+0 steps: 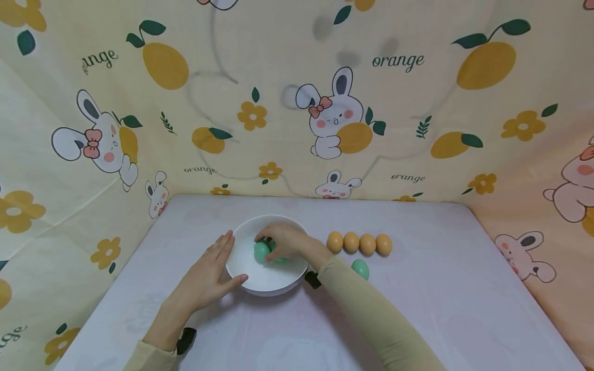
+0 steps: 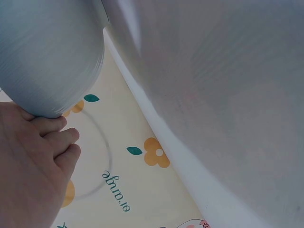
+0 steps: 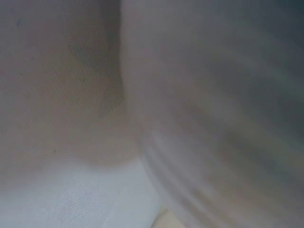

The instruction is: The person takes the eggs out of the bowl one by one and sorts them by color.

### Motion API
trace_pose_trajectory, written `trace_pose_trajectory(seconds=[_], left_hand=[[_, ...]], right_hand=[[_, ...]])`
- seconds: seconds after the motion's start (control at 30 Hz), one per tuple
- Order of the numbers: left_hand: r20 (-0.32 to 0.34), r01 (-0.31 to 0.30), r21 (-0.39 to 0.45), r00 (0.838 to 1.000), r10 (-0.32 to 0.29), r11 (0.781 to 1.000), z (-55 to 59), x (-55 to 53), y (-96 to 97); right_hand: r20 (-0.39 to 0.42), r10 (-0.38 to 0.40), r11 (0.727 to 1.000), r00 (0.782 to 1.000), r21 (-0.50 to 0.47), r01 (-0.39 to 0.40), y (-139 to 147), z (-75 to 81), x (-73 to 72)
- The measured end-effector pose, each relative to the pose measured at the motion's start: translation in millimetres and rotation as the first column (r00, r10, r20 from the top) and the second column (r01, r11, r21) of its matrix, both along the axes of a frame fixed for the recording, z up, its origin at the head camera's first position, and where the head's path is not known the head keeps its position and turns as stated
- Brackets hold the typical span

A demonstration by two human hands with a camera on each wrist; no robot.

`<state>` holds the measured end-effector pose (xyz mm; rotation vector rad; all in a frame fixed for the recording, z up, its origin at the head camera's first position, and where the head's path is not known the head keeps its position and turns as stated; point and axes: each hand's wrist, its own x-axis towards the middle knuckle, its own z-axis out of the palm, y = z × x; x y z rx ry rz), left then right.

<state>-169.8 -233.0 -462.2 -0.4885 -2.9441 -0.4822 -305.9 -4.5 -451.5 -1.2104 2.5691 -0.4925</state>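
A white bowl (image 1: 246,270) stands on the table, and its outer wall (image 2: 52,52) fills the upper left of the left wrist view. My left hand (image 1: 204,275) lies along the bowl's left side, fingers extended, with the fingertips at the wall. Reaching over the right rim, my right hand (image 1: 283,241) is inside the bowl, thumb and fingers curled about a green egg (image 1: 262,251). More green shows beneath that hand, partly hidden by it. In the right wrist view the bowl's wall (image 3: 213,118) is close and blurred, and no fingers show.
Several brown eggs (image 1: 351,242) sit in a row right of the bowl. Another green egg (image 1: 360,269) lies in front of them, partly behind the right sleeve (image 1: 371,314). A patterned cloth (image 1: 287,144) hangs behind and beside the white-covered table (image 1: 464,309).
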Motion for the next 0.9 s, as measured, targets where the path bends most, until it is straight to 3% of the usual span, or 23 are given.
trace_pose_trajectory(seconds=[0.63, 0.9], left_hand=[[0.010, -0.015, 0.005, 1.000, 0.015, 1.000, -0.5, 0.5, 0.8], [-0.002, -0.001, 0.010, 1.000, 0.001, 1.000, 0.2, 1.1, -0.1]], right_hand=[[-0.021, -0.036, 0.999, 0.999, -0.029, 0.036, 1, 0.5, 3.2], [-0.073, -0.030, 0.998, 0.997, -0.063, 0.026, 3, 12.0, 8.2]])
